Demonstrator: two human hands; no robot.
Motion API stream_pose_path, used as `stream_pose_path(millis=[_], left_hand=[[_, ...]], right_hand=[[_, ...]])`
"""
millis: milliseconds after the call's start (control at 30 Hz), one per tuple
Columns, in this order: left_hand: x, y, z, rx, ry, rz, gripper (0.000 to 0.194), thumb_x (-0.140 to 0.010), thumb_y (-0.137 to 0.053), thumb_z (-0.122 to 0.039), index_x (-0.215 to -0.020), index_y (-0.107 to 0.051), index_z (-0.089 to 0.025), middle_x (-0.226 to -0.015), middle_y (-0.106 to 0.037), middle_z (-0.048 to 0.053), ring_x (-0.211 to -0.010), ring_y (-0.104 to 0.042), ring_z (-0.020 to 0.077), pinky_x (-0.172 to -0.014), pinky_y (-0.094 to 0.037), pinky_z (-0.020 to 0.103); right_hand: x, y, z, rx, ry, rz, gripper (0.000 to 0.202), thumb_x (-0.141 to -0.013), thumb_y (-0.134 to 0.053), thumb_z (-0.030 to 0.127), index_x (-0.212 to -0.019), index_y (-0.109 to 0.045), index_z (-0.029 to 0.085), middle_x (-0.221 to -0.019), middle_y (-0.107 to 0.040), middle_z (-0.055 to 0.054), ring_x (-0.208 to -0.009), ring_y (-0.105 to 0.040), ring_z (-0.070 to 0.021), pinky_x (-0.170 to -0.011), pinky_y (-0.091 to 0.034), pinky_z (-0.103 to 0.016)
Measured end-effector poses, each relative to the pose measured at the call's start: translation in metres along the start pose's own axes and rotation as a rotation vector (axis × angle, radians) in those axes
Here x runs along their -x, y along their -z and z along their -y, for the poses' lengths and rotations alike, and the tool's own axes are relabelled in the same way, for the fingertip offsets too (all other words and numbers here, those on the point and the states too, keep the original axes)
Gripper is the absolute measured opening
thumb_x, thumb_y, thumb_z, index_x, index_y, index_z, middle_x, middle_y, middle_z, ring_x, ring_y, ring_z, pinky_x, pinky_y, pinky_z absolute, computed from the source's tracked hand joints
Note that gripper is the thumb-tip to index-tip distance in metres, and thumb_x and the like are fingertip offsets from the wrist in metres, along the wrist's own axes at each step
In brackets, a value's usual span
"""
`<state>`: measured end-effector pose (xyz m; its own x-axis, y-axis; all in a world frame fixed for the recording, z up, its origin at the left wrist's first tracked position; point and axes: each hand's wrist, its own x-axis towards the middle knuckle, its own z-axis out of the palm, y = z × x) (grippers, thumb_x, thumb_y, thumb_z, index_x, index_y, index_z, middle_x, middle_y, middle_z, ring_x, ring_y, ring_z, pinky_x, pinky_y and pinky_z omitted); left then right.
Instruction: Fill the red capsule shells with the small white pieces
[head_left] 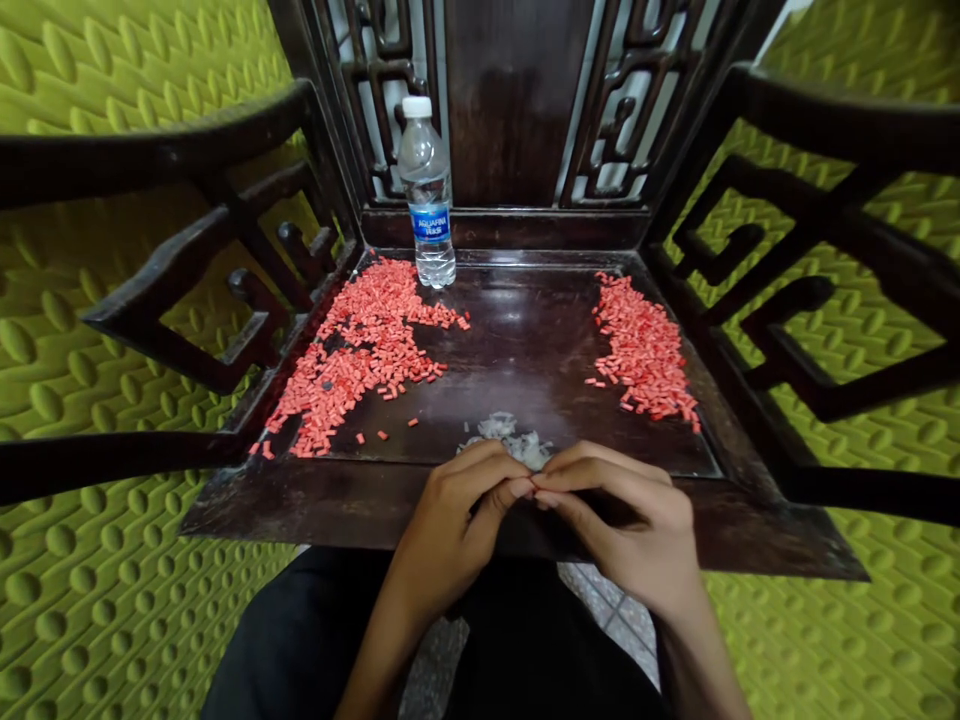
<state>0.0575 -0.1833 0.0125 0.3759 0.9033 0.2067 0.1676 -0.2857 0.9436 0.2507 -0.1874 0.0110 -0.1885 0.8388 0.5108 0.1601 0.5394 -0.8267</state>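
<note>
My left hand (465, 500) and my right hand (622, 515) meet fingertip to fingertip above the front edge of the dark wooden seat. Both are closed in a pinch. A small red piece (534, 481) shows between the fingertips, mostly hidden by them. Just behind my hands lies a little heap of clear, whitish scraps (510, 435). A big spread of short red cylindrical pieces (367, 330) covers the left side of the seat. On the right side is a smaller pile of similar red pieces (645, 350).
A water bottle (429, 190) with a white cap and blue label stands upright at the back left, beside the red pieces. Carved wooden armrests (217, 300) and a tall backrest (517, 110) enclose the seat. Yellow-green textured padding (82, 580) surrounds the chair.
</note>
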Motion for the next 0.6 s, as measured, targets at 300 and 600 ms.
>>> stream_pose_path(millis=[300, 600], left_hand=[[0.0008, 0.0023, 0.0019, 0.011, 0.002, 0.025, 0.027, -0.111, -0.058, -0.025, -0.089, -0.073, -0.019, -0.088, -0.067, 0.0, -0.085, -0.063, 0.0138, -0.078, -0.044, 0.024], [0.001, 0.0024, 0.0014, 0.017, -0.002, 0.033, 0.026, -0.11, -0.059, -0.023, -0.09, -0.074, -0.019, -0.087, -0.067, 0.0, -0.085, -0.063, 0.0132, -0.079, -0.044, 0.023]], right_hand=[[0.002, -0.0003, -0.002, -0.029, 0.003, -0.008, 0.018, -0.091, -0.08, 0.001, -0.096, -0.079, 0.019, -0.086, -0.079, -0.002, -0.077, -0.075, -0.0128, -0.069, -0.061, -0.023], [0.0021, 0.0009, -0.0021, -0.038, 0.001, 0.021, 0.016, -0.092, -0.079, 0.002, -0.094, -0.078, 0.019, -0.085, -0.078, -0.002, -0.077, -0.075, -0.0135, -0.069, -0.06, -0.024]])
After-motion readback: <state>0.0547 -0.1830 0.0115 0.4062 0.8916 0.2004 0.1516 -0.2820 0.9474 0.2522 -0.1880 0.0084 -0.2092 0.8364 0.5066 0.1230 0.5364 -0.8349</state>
